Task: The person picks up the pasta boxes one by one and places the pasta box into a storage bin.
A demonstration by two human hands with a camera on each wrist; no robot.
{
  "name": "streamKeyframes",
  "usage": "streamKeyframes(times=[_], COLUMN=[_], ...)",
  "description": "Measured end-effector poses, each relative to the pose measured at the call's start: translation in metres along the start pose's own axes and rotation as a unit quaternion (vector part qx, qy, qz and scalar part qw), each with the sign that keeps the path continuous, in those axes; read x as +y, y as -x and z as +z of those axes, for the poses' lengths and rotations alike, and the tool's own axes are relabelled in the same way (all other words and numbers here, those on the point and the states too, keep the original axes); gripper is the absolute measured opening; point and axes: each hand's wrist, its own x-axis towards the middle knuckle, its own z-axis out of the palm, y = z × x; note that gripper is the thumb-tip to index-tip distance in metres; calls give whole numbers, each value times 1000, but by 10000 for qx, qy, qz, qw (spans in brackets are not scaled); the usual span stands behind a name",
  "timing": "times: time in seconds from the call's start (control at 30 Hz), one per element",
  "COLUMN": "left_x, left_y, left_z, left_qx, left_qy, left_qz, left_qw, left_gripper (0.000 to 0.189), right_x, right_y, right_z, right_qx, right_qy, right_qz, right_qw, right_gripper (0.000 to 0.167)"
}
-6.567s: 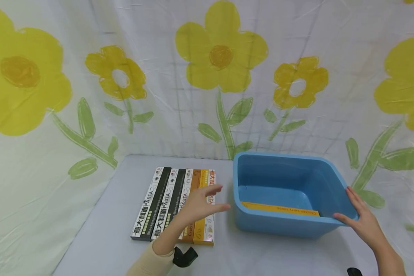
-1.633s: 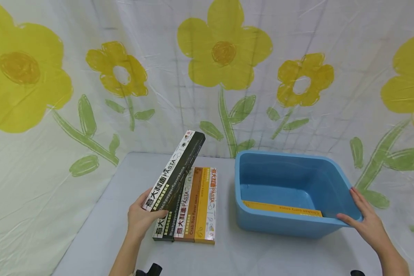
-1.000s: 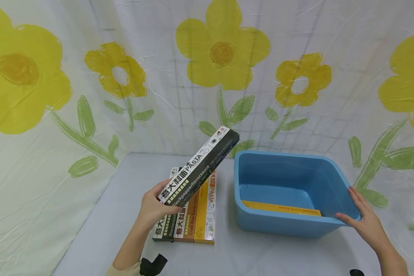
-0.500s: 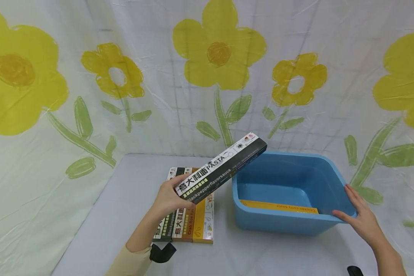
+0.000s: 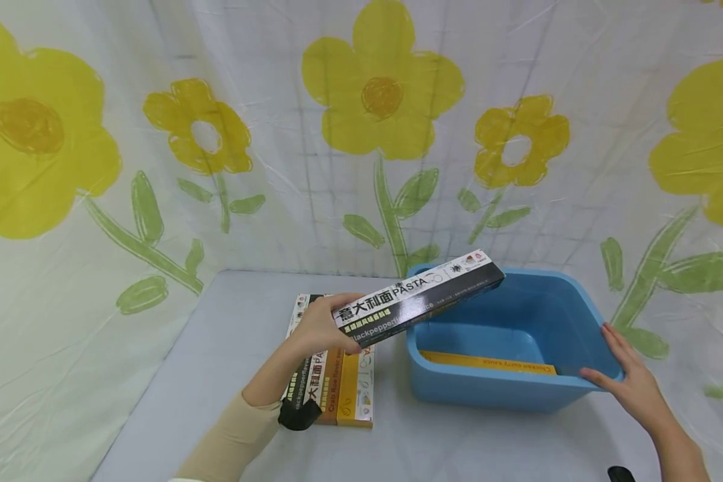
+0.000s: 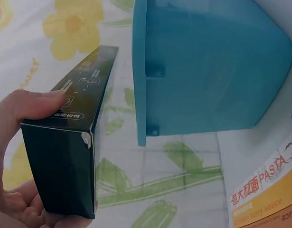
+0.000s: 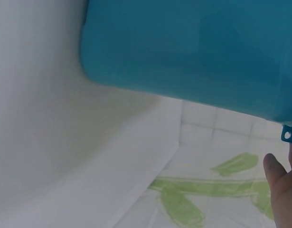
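Note:
My left hand (image 5: 323,329) grips one end of a black-and-white pasta box (image 5: 418,294), black pepper sauce flavour, with the thumb on one long face and fingers around the other side. The box is tilted in the air, its far end over the left rim of a blue plastic tub (image 5: 482,390). My right hand (image 5: 635,385) holds the tub's front right corner, thumb on the front rim and fingers along the right side. A yellow chicken curry pasta box (image 5: 488,363) lies inside the tub along its front wall.
Left of the tub, three pasta boxes lie side by side on the white table (image 5: 193,375): a black one (image 5: 301,385) partly behind my left arm, a brown crab roe one (image 5: 331,388) and a yellow one (image 5: 352,395). A flower-print curtain (image 5: 277,201) hangs behind.
My left hand took the leftmost black pasta box from the row, lifted it, and carried it rightward to the tub, turning it flatter. The right hand stays on the tub's corner.

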Motion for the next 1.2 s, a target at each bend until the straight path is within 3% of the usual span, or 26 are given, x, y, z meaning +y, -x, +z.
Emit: streamKeyframes(times=[0.3,0.53,0.67,0.8,1.0,1.2], left_x=[15,33,45,54,66,75], left_y=[-25,-45,-58,-70,-89,-108], left_z=[4,7,12,20,35,48], left_qx=[-780,-1391,-1705,-1960,-2143,-2211], left_qy=[-329,-691,-975,-868,-780,-1078], left_qz=[331,683,597,418,300,193], left_qw=[9959,9855,9787,9759,9732,9691], left_gripper=[81,81,83,81,76,69], right_x=[-1,-2,-2,-1,-1,-1], right_y=[1,1,1,0,-1,-2], right_z=[-1,0,0,1,2,1], right_qx=[-18,27,19,28,23,-42], right_qy=[89,38,29,52,95,66], right_qz=[20,20,26,21,51,64], right_qw=[10000,10000,10000,10000,9999,9999], right_gripper=[91,91,91,91,92,92])
